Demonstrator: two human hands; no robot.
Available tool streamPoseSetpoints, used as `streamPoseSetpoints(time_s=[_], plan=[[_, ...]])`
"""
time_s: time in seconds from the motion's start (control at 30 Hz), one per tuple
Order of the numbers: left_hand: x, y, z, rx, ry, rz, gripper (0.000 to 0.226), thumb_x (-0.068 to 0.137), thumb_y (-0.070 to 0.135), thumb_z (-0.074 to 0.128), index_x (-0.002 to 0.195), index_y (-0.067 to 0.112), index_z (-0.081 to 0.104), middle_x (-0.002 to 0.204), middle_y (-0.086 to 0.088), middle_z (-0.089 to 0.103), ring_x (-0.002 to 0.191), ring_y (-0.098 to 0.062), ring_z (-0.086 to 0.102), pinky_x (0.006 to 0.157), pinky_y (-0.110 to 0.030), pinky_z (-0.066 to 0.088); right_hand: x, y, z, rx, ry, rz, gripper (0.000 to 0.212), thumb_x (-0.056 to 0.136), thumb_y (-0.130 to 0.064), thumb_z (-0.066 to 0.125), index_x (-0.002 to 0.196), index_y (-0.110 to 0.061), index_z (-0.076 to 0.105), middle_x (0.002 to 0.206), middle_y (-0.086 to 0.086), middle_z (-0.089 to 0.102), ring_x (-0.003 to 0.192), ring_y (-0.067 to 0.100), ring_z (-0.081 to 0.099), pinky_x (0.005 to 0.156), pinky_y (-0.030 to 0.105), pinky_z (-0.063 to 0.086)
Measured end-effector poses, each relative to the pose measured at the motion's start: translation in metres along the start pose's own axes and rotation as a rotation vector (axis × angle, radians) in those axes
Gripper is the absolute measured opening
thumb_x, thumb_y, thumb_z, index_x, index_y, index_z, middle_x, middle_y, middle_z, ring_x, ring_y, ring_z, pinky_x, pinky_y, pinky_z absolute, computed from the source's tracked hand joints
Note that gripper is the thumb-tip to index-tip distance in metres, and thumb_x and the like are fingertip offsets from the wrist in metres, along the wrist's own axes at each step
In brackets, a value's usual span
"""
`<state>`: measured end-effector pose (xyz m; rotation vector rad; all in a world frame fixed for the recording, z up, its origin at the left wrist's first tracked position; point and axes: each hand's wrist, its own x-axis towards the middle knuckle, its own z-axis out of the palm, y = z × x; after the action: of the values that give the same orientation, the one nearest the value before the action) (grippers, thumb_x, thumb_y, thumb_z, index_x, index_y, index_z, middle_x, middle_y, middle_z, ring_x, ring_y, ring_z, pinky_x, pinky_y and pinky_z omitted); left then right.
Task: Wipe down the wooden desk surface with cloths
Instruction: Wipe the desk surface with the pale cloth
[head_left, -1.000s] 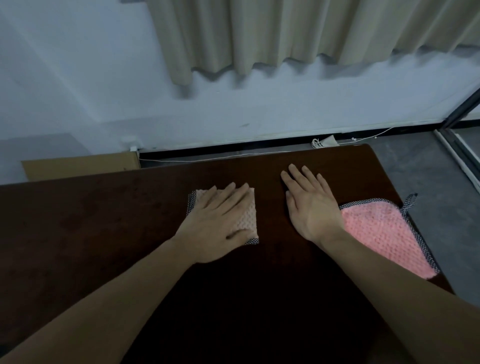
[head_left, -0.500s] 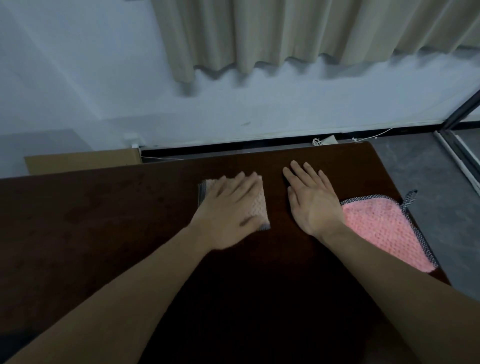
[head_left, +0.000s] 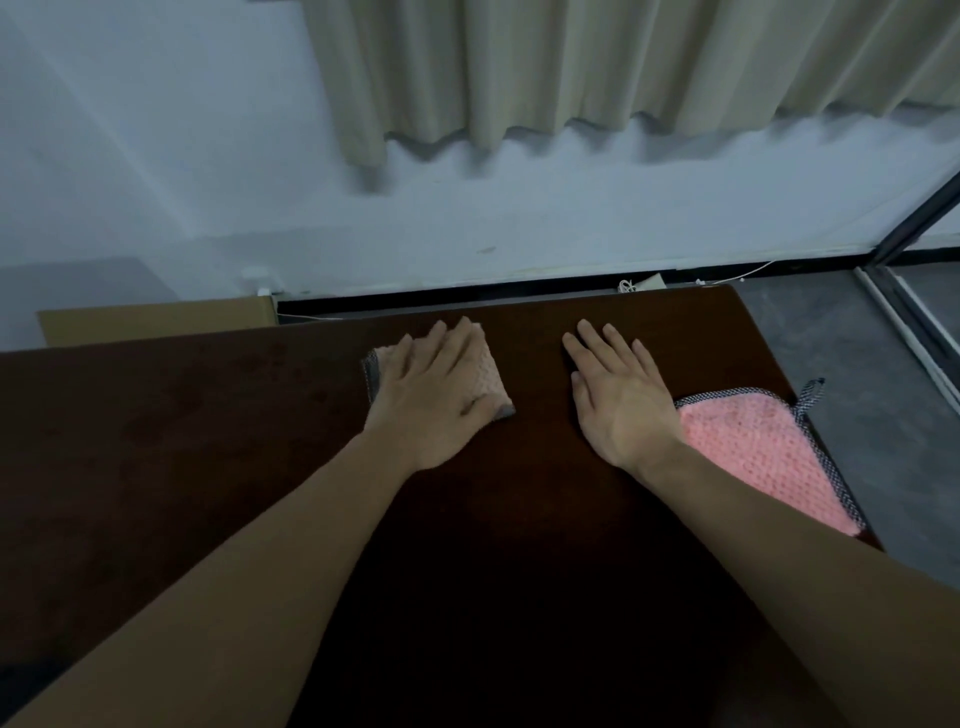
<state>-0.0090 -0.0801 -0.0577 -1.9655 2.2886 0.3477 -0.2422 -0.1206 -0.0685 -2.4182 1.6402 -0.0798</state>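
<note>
— What are your hands doing?

— My left hand (head_left: 435, 395) lies flat, fingers straight, pressing the folded cloth (head_left: 485, 375) onto the desk (head_left: 208, 441). Flat, I think, because a spread palm drags the whole pad evenly. My right hand (head_left: 618, 402) is flat too, holding nothing, palm on bare wood; probably a brace while I lean in.

— Where is everything on the desk?

— The folded cloth sits near the far edge, about midway along. My right hand rests just right of it. The pink cloth (head_left: 763, 457) lies spread at the right edge, beside my wrist, within reach.

— Any containers?

— A box (head_left: 156, 319) stands behind the desk's far-left edge; I can't see inside it.
</note>
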Motion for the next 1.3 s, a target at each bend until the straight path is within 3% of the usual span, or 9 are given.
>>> streamPoseSetpoints(time_s=[0.17,0.27,0.4,0.67,0.77,0.9,1.03,1.17,1.3], plan=[[-0.072,-0.014,0.016,0.031,-0.029,0.185,0.081,0.097,0.072,0.009,0.159,0.027,-0.018,0.165,0.01,-0.025,0.152,-0.013,-0.023,0.125,-0.047,-0.008,0.002,-0.021,-0.008,-0.085,-0.066,0.055,0.058,0.108,-0.039,0.022,0.163,-0.022,0.011,0.171,0.001,0.001,0.157,0.023,-0.006,0.125,0.048,-0.005],[-0.084,-0.041,0.02,0.009,-0.023,0.14,0.082,0.093,0.078,0.001,0.158,0.032,-0.02,0.163,0.015,-0.027,0.151,-0.008,-0.026,0.124,-0.043,-0.013,0.005,-0.058,-0.006,-0.038,-0.107,-0.011,0.061,0.107,-0.047,0.019,0.163,-0.029,0.003,0.17,-0.003,-0.007,0.156,0.023,-0.014,0.125,0.051,-0.008],[-0.066,-0.07,0.012,0.032,-0.005,0.042,0.089,0.083,0.082,-0.011,0.156,0.032,-0.024,0.162,0.013,-0.03,0.15,-0.01,-0.025,0.122,-0.039,-0.016,0.008,-0.095,0.011,-0.002,-0.166,0.056,0.062,0.106,-0.053,0.015,0.162,-0.034,-0.005,0.169,-0.002,-0.016,0.154,0.028,-0.019,0.122,0.056,-0.012],[0.002,-0.105,-0.001,-0.009,0.061,-0.055,0.079,0.101,0.067,0.018,0.161,0.026,-0.012,0.169,0.005,-0.015,0.155,-0.016,-0.014,0.124,-0.044,-0.01,0.006,-0.1,0.018,-0.051,-0.09,0.091,0.063,0.104,-0.057,0.015,0.162,-0.036,0.001,0.17,-0.003,-0.01,0.155,0.027,-0.015,0.123,0.057,-0.01],[-0.007,-0.101,-0.003,-0.007,0.063,0.008,0.079,0.101,0.065,0.02,0.162,0.022,-0.008,0.17,0.002,-0.012,0.156,-0.019,-0.011,0.125,-0.047,-0.006,0.006,-0.102,0.019,-0.048,-0.074,0.102,0.063,0.104,-0.057,0.017,0.162,-0.037,0.005,0.17,-0.004,-0.007,0.156,0.025,-0.013,0.123,0.056,-0.009],[-0.069,-0.098,0.004,0.03,0.0,0.219,0.08,0.101,0.067,0.018,0.16,0.024,-0.014,0.167,0.004,-0.02,0.154,-0.018,-0.016,0.125,-0.049,-0.005,0.007,-0.106,0.019,-0.061,-0.065,0.128,0.064,0.102,-0.059,0.016,0.162,-0.037,0.007,0.171,-0.005,-0.005,0.156,0.024,-0.011,0.124,0.056,-0.007],[-0.103,-0.118,0.013,0.052,-0.044,0.318,0.082,0.096,0.073,0.009,0.16,0.027,-0.015,0.166,0.008,-0.023,0.153,-0.014,-0.02,0.125,-0.046,-0.009,0.006,-0.106,0.019,-0.085,-0.074,0.136,0.078,0.092,-0.071,0.0,0.161,-0.038,0.006,0.17,-0.005,-0.006,0.156,0.024,-0.011,0.124,0.056,-0.006],[-0.056,-0.136,0.003,0.074,0.005,0.178,0.087,0.09,0.076,0.0,0.16,0.026,-0.016,0.167,0.005,-0.02,0.154,-0.018,-0.014,0.124,-0.046,-0.008,0.01,-0.104,0.017,-0.123,-0.12,0.138,0.081,0.088,-0.078,-0.001,0.16,-0.041,-0.004,0.169,-0.006,-0.013,0.155,0.024,-0.016,0.124,0.056,-0.007],[-0.01,-0.138,-0.001,0.006,0.065,-0.026,0.079,0.101,0.067,0.019,0.162,0.024,-0.008,0.17,0.002,-0.012,0.156,-0.02,-0.009,0.124,-0.047,-0.006,0.011,-0.103,0.017,-0.131,-0.125,0.133,0.078,0.09,-0.076,0.002,0.159,-0.042,-0.008,0.168,-0.008,-0.017,0.155,0.023,-0.019,0.124,0.054,-0.009]])
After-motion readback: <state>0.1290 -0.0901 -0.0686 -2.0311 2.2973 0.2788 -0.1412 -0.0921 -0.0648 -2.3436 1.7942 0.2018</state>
